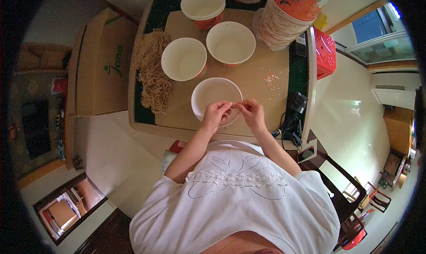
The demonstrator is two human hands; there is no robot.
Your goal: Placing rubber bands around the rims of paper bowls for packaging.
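Pale, glossy floor, daylight coming in from a window at the far right. A small table (177, 129) stands in the middle, its top covered with a brown cardboard sheet (253, 76). A large cardboard box (100, 63) sits against the table's left side; a red plastic stool (325, 54) is off its right edge.

On the table: a heap of dry, tangled noodles (153, 69) along the left part. Four open white paper bowls. One nearest the person (208, 94), two side by side behind it (184, 58) (230, 42), one more at the far end (203, 4) with a red outer wall. A tall leaning stack of the same red bowls (288, 18) at the far right corner. A little scatter of pale crumbs (270, 79) right of the near bowl. Black cables and a box-like device (295, 105) at the right edge.

The person, in a white top, stands at the near edge. Left hand (215, 114) and right hand (252, 113) meet over the near bowl's front rim, fingertips pinched close on a small thin piece (236, 105) stretched between them. What that piece is, too small to tell. Both grips narrow, finger against thumb. The bowl looks empty from here.
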